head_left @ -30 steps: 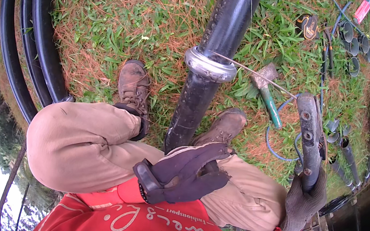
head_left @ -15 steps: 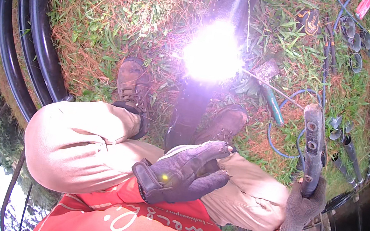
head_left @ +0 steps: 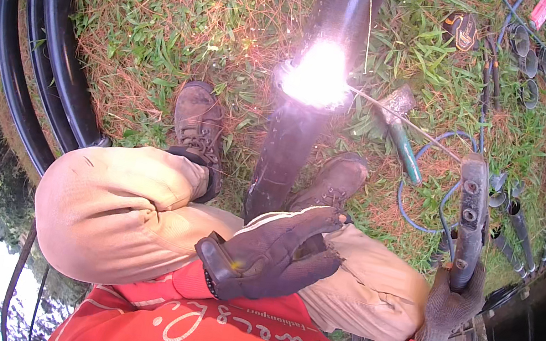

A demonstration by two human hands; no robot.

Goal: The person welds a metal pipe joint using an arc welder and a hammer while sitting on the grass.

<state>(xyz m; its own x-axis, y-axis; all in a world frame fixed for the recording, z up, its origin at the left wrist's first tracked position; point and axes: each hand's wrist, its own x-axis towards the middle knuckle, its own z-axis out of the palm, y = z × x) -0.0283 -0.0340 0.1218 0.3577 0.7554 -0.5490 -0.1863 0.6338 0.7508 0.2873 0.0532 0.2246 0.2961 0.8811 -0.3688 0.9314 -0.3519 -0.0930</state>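
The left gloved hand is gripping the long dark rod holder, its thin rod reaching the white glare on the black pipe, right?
Wrong hand: the head view shows the grey-gloved right hand gripping the long dark rod holder. The rest of your statement stands.

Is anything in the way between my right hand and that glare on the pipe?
Nothing visible is: from the holder in your right hand, the thin rod runs to the glare on the pipe, passing above the green-handled tool.
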